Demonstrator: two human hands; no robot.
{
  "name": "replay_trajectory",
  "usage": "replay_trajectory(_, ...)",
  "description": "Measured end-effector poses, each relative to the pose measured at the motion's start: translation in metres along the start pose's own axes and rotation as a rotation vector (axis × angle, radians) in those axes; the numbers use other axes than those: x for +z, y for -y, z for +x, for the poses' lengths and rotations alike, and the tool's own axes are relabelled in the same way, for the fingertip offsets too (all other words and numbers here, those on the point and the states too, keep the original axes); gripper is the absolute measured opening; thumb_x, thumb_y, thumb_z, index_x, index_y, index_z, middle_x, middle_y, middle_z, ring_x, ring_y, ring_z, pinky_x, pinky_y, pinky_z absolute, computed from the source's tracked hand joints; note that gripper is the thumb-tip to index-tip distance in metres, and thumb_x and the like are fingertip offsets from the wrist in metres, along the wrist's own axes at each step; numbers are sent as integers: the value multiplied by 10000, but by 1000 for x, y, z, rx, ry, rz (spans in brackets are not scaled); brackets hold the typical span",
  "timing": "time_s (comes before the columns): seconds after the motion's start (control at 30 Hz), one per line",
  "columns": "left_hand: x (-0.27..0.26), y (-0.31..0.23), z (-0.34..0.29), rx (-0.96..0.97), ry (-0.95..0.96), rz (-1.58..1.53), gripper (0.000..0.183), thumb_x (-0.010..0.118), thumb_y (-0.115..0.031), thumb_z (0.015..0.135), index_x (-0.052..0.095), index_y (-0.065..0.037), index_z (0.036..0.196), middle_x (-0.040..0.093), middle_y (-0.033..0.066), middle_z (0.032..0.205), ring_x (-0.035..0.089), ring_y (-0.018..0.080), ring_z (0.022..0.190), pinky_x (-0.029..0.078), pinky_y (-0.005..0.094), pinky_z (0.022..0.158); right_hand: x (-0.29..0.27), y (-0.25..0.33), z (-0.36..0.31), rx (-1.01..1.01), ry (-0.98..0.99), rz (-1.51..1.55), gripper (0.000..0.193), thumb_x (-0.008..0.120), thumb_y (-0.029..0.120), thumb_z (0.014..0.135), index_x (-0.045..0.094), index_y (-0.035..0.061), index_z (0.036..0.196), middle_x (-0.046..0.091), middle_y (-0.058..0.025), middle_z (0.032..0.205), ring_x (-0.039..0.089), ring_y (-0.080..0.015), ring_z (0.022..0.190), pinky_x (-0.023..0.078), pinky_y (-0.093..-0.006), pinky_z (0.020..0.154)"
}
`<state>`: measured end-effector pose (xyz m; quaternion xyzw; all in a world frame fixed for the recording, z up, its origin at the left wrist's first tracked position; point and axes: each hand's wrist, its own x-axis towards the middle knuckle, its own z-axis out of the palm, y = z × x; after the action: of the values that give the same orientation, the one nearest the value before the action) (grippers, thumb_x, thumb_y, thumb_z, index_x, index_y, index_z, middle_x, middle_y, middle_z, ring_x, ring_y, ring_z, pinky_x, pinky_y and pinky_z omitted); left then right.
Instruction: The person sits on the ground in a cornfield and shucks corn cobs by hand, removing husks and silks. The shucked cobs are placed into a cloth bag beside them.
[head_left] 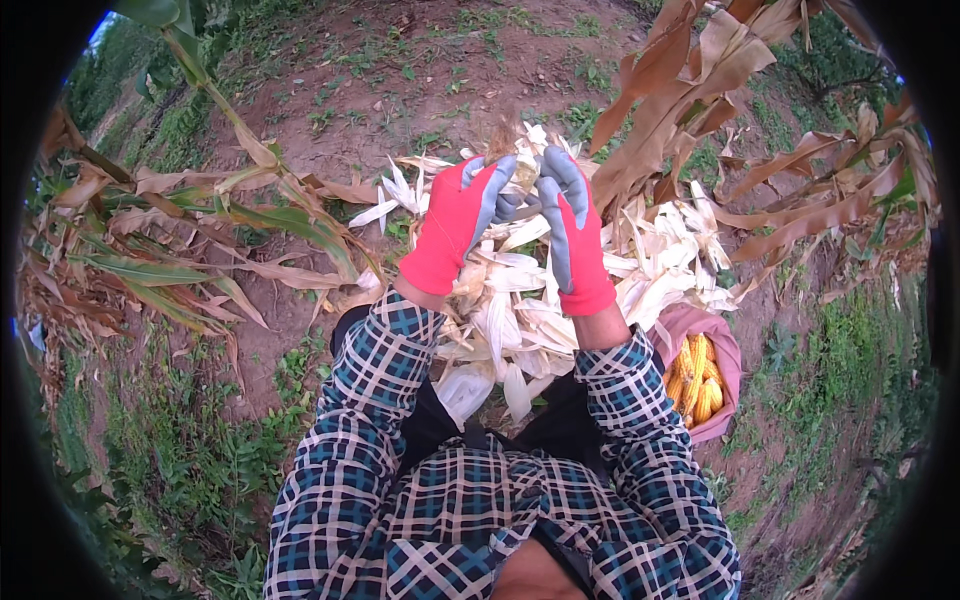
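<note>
The left hand [462, 222] and right hand [578, 228] partly hide the husk [524, 178] between them; the right sleeve [640, 410] covers the left edge of the pink bag [695, 322].

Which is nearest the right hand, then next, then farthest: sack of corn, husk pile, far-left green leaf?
From the right hand, head view:
1. Husk pile, just below it
2. Sack of corn, lower right
3. Green leaf, far left

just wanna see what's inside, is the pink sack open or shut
Open: the mouth of the pink sack gapes, showing yellow corn cobs inside.
</note>
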<state>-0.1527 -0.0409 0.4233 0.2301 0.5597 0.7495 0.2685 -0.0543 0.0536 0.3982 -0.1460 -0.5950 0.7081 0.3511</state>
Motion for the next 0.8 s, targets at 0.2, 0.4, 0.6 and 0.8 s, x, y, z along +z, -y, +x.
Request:
replay_trajectory(0.2, 14, 17, -13, -71, 237, 2, 192, 588, -179, 928, 608, -47, 791, 548, -43, 640, 469, 27, 524, 360, 205, 471, 1, -30, -9, 250, 149, 449, 446, 319, 495, 999, 452, 145, 758, 331, 62, 571, 304, -70, 507, 260, -243, 486)
replay_trajectory(0.4, 30, 6, -35, 18, 213, 82, 232, 604, -194, 916, 627, -17, 768, 591, -1, 641, 544, 58, 561, 435, 211, 527, -23, -30, 8, 418, -201, 669, 599, 346, 583, 952, 440, 81, 1266, 564, -77, 957, 591, -187, 852, 504, -335, 714)
replay_trajectory(0.6, 16, 5, -27, 29, 153, 70, 279, 569, -241, 919, 646, 6, 814, 636, 62, 638, 595, 121, 559, 468, 249, 557, -91, -5, 48, 229, -490, 875, 781, 429, 730, 824, 442, -8, 1079, 537, -156, 985, 559, -327, 920, 490, -465, 872)
replay_trajectory(0.8, -4, 30, 2, -32, 35, 74, 293, 513, -263, 949, 595, 5, 1034, 637, 88, 885, 622, 160, 756, 508, 273, 640, -113, -21, 56, 84, -433, 765, 731, 523, 687, 814, 454, 3, 1061, 554, -133, 955, 577, -305, 907, 497, -459, 865)
